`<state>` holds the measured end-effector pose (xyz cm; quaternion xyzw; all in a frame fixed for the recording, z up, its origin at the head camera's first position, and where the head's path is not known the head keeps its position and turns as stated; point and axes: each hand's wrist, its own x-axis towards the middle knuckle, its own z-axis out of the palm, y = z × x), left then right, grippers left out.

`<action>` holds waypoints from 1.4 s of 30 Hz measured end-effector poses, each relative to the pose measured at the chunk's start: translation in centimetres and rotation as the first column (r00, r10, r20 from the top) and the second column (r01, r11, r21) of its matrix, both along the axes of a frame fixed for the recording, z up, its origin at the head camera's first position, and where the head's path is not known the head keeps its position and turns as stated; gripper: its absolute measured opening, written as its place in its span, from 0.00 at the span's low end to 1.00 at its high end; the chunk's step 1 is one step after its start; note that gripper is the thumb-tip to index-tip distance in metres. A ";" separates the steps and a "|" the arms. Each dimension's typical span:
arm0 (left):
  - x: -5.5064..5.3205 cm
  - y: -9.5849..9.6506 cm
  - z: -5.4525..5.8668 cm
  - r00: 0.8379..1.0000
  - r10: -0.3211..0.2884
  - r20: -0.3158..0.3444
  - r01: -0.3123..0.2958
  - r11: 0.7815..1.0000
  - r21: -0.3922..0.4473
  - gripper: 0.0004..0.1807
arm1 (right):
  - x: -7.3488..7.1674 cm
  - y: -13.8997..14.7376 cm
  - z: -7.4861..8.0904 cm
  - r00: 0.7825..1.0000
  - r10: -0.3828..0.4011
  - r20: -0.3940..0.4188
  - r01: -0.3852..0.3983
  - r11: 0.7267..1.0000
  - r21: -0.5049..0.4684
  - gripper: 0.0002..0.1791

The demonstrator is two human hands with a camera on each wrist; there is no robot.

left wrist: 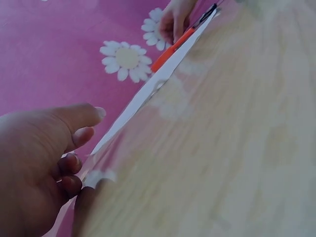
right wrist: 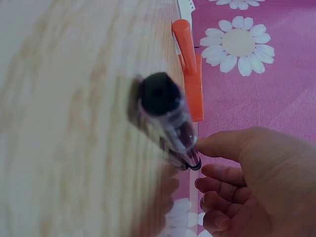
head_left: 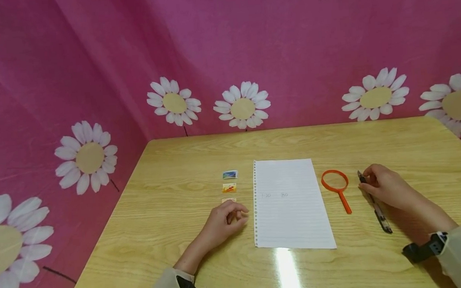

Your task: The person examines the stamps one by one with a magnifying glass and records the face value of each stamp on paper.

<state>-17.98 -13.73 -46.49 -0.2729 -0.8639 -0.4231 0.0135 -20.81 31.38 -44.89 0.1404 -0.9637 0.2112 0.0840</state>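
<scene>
My right hand point(head_left: 389, 187) is at the upper part of a clear-barrelled black pen point(head_left: 379, 212), pinching it between thumb and fingers. The pen lies slanted along the table, and its black end point(right wrist: 160, 94) looms close in the right wrist view. Loosely curled and holding nothing, my left hand point(head_left: 223, 222) rests by the left edge of a lined sheet of paper point(head_left: 293, 223). Just beyond its knuckles lies a small stamp-like picture point(head_left: 228, 200), partly hidden by the hand. A yellow-and-red one point(head_left: 229, 188) and a blue-green one point(head_left: 230, 175) line up behind it.
An orange magnifying glass point(head_left: 345, 202) lies between the paper and the pen. The sheet has holes down its left side and faint handwritten figures point(head_left: 284, 194). A pink curtain point(head_left: 287, 41) with white daisies hangs behind and left of the wooden table point(head_left: 161, 234).
</scene>
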 end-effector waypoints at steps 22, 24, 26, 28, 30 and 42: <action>1.1 1.7 0.0 0.987 -0.161 0.006 0.159 0.971 -0.179 0.11 | -0.1 -0.3 0.2 0.994 -0.021 0.107 0.021 1.000 -0.001 0.16; 1.0 1.7 0.0 0.987 -0.160 0.007 0.159 0.971 -0.178 0.11 | -0.1 -0.3 0.1 0.993 -0.027 0.113 0.028 1.000 -0.005 0.16; 1.0 1.7 0.1 0.988 -0.155 0.017 0.156 0.972 -0.174 0.11 | -0.1 -0.3 0.1 0.992 -0.033 0.123 0.035 0.999 -0.011 0.16; 1.0 1.7 0.1 0.988 -0.152 0.027 0.155 0.973 -0.169 0.11 | -0.1 -0.3 0.2 0.990 -0.035 0.134 0.037 0.999 -0.014 0.16; 1.0 1.6 0.1 0.989 -0.145 0.039 0.150 0.975 -0.166 0.11 | -0.2 -0.3 0.2 0.989 -0.038 0.140 0.040 0.999 -0.013 0.15; 1.0 1.5 0.0 0.988 -0.145 0.043 0.150 0.977 -0.149 0.12 | 0.8 -0.3 0.5 0.997 0.051 -0.054 -0.054 0.997 -0.048 0.13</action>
